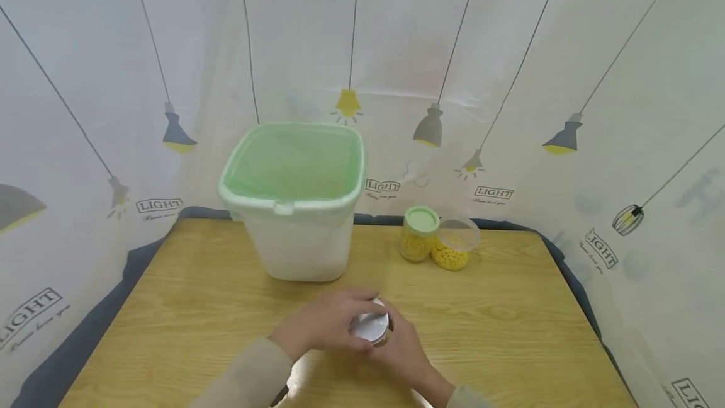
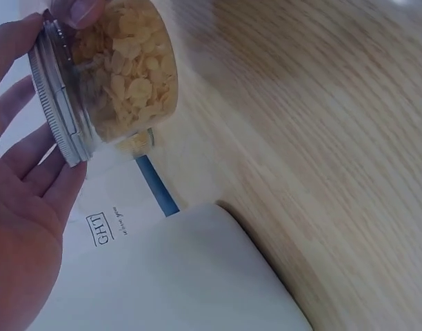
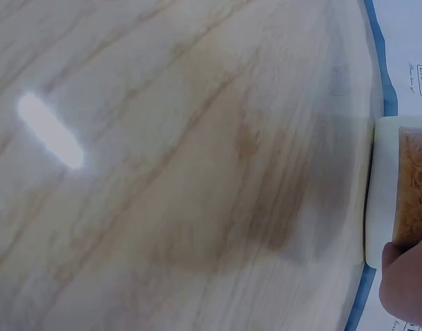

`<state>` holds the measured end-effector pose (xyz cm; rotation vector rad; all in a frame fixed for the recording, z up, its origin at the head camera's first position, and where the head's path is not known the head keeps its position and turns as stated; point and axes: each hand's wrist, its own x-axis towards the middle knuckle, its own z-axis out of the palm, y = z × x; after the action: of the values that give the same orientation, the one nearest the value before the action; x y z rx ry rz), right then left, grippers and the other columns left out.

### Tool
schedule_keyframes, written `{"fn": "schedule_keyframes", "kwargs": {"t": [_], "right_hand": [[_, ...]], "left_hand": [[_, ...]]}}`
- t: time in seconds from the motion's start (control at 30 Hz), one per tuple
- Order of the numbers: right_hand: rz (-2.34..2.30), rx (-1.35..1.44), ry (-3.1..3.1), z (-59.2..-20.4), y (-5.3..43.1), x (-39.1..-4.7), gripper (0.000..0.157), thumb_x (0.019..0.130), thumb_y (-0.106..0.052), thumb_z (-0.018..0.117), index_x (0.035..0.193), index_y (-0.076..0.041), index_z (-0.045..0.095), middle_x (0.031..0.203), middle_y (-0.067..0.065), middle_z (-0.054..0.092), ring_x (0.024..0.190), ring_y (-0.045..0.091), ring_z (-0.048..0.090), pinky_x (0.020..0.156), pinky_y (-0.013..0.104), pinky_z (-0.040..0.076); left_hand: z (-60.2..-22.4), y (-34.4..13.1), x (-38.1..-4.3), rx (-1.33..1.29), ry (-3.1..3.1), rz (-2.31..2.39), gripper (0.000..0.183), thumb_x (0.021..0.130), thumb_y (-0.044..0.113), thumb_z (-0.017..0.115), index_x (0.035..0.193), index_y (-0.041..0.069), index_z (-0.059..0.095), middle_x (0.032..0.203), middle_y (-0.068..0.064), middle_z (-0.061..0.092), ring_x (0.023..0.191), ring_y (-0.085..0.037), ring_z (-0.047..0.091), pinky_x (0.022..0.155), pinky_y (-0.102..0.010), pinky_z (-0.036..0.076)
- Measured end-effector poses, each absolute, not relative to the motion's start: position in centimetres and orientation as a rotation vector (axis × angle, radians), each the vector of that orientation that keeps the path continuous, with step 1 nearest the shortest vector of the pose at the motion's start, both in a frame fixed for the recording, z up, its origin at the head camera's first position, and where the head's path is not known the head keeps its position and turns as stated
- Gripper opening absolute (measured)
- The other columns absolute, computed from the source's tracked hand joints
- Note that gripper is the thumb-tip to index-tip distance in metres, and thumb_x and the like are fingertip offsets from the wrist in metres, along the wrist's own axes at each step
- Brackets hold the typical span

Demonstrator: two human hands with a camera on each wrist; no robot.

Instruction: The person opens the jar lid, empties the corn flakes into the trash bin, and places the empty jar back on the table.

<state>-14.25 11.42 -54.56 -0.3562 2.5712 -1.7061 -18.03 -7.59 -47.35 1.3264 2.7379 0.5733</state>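
Near the front middle of the table, both hands hold a clear jar of cornflakes (image 2: 132,76) with a silver screw lid (image 1: 370,327). My left hand (image 1: 325,325) curls its fingers and thumb round the lid's ribbed edge, seen closely in the left wrist view (image 2: 25,221). The jar's clear body is gripped by my right hand (image 1: 404,351) from the right side. In the right wrist view only part of the right hand (image 3: 407,283) shows, against the flakes. The lid sits on the jar. In the left wrist view the jar is tilted on its side.
A white bin with a green top (image 1: 300,244) stands behind the hands, left of centre. At the back right are a green-lidded jar (image 1: 416,245) and a clear-lidded jar (image 1: 450,255), both with yellow contents. Lamp-printed cloth (image 1: 385,36) surrounds the wooden table (image 1: 498,332).
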Motion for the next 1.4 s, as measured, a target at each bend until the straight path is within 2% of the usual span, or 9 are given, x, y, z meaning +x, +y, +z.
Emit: {"fn": "schedule_keyframes", "kwargs": {"t": [0.27,0.53,0.73,0.83,0.93,1.07,1.27,1.33,1.4], "right_hand": [[-1.735,-0.339,2.641,-55.1,10.9,-13.6,0.083,0.065,-0.027,0.088,0.138,-0.015,0.052,0.129,0.003,0.064,0.117,0.018,0.061,0.102,0.03,0.049],[-1.723,-0.359,2.682,-54.9,10.8,-13.2,0.084,0.064,-0.026,0.088,0.139,-0.016,0.051,0.13,0.003,0.065,0.118,0.017,0.06,0.102,0.032,0.049],[-1.7,-0.315,2.705,-55.1,10.8,-13.0,0.08,0.065,-0.032,0.087,0.137,-0.022,0.053,0.13,-0.001,0.064,0.12,0.016,0.059,0.101,0.033,0.05],[-1.713,-0.29,2.72,-55.2,10.7,-13.0,0.077,0.066,-0.031,0.087,0.135,-0.024,0.054,0.129,-0.002,0.065,0.12,0.016,0.06,0.101,0.033,0.051],[-1.73,-0.259,2.749,-55.2,10.4,-13.1,0.074,0.067,-0.027,0.087,0.134,-0.02,0.055,0.128,0.001,0.066,0.12,0.018,0.061,0.101,0.034,0.051],[-1.688,-0.161,2.834,-55.1,9.8,-13.3,0.072,0.067,-0.027,0.086,0.132,-0.012,0.057,0.124,0.008,0.068,0.114,0.022,0.065,0.095,0.036,0.055],[-1.671,-0.131,2.821,-55.5,9.4,-13.3,0.075,0.064,-0.022,0.085,0.132,-0.012,0.057,0.119,0.01,0.07,0.108,0.022,0.066,0.091,0.031,0.055],[-1.69,-0.177,2.772,-55.6,9.5,-13.4,0.076,0.065,-0.022,0.085,0.134,-0.01,0.055,0.121,0.011,0.069,0.111,0.023,0.065,0.093,0.029,0.055],[-1.721,-0.236,2.718,-55.6,9.6,-13.5,0.077,0.068,-0.027,0.086,0.135,-0.009,0.052,0.124,0.012,0.067,0.115,0.025,0.063,0.096,0.03,0.053]], "left_hand": [[-47.6,-7.6,-17.6,1.51,2.809,0.483,0.058,0.074,0.048,0.077,0.127,0.029,0.065,0.129,0.005,0.06,0.109,-0.011,0.062,0.091,-0.025,0.053],[-48.1,-7.7,-17.2,1.602,2.887,0.47,0.059,0.072,0.052,0.076,0.126,0.03,0.066,0.126,0.003,0.062,0.112,-0.013,0.063,0.091,-0.029,0.054],[-48.8,-7.8,-17.4,1.666,2.914,0.504,0.058,0.073,0.052,0.077,0.125,0.029,0.066,0.124,0.001,0.063,0.111,-0.014,0.063,0.094,-0.028,0.053],[-49.0,-7.8,-17.4,1.624,2.927,0.541,0.058,0.075,0.052,0.076,0.127,0.029,0.065,0.126,-0.001,0.063,0.11,-0.015,0.064,0.094,-0.029,0.054],[-49.3,-7.4,-17.2,1.491,2.989,0.544,0.059,0.077,0.057,0.072,0.129,0.03,0.064,0.127,-0.004,0.064,0.108,-0.017,0.065,0.09,-0.031,0.056],[-49.4,-6.5,-16.5,1.252,3.161,0.521,0.058,0.077,0.062,0.069,0.124,0.029,0.067,0.12,-0.006,0.068,0.102,-0.02,0.068,0.084,-0.034,0.058],[-48.9,-5.5,-15.3,0.954,3.278,0.392,0.063,0.075,0.072,0.063,0.118,0.025,0.069,0.112,-0.008,0.069,0.099,-0.024,0.066,0.078,-0.04,0.058],[-48.7,-5.8,-15.4,0.967,3.207,0.377,0.068,0.074,0.075,0.061,0.122,0.027,0.066,0.119,-0.008,0.066,0.105,-0.025,0.064,0.082,-0.041,0.057],[-48.4,-6.4,-15.8,1.043,3.079,0.444,0.072,0.072,0.073,0.063,0.129,0.029,0.061,0.132,-0.008,0.059,0.118,-0.026,0.059,0.093,-0.043,0.054]]}}
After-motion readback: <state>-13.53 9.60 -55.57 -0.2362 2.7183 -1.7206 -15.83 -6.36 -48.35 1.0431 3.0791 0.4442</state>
